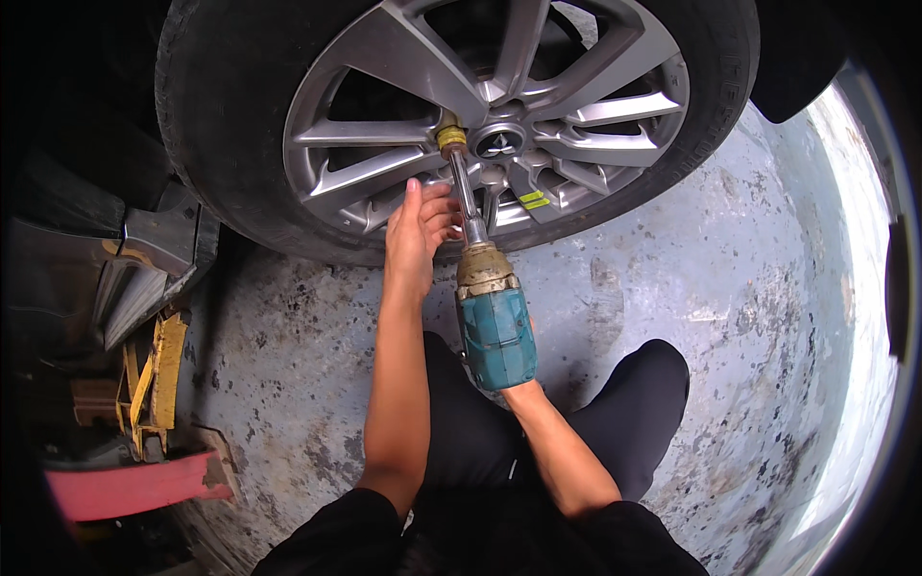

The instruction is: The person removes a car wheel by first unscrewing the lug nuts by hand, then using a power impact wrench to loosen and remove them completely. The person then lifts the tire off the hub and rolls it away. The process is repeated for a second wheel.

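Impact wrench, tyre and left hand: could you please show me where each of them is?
Impact wrench (497, 336): head view, on its teal body.
Tyre (226, 144): head view, on the black sidewall, left side.
Left hand (412, 238): head view, on the middle of the hand.

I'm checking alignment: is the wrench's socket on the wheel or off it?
On: the yellow socket meets the wheel beside the centre cap; its depth is hidden.

- Your teal impact wrench (497, 331), scuffed and tan-nosed, points away from you.
- Its shiny metal extension (463, 187) ends in a yellow-banded socket (450, 137) just left of the centre cap (499, 143).
- The silver-grey spoked wheel (519, 53) faces you, framed by its black tyre (226, 125).
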Demonstrator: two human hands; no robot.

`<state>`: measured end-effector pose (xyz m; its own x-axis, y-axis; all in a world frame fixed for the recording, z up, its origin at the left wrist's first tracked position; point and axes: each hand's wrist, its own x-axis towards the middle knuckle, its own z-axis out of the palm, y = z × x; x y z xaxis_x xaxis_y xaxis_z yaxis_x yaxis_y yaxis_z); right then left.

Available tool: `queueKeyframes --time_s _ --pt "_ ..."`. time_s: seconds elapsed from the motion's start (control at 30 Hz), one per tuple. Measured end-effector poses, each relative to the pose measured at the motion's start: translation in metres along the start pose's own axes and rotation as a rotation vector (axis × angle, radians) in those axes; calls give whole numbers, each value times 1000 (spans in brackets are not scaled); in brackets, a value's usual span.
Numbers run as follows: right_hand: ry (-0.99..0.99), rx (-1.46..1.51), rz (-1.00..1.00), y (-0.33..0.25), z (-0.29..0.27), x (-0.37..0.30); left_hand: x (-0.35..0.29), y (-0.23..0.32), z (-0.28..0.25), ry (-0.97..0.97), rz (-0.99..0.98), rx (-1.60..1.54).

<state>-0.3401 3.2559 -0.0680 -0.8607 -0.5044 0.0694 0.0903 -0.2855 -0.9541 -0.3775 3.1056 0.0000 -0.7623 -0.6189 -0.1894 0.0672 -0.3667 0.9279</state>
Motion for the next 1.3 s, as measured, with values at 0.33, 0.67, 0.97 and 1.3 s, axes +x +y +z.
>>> queueKeyframes --time_s 0.33,0.67,0.97,1.3 --pt "53 -163 -220 30 29 2 18 35 22 -51 95 466" --pt "73 197 -87 12 18 1 33 18 36 -107 -86 -259" --pt "116 -628 -475 -1 11 -4 34 10 40 -136 -55 -339" --pt "36 -229 -233 -17 -5 3 40 8 41 -110 -91 -373"
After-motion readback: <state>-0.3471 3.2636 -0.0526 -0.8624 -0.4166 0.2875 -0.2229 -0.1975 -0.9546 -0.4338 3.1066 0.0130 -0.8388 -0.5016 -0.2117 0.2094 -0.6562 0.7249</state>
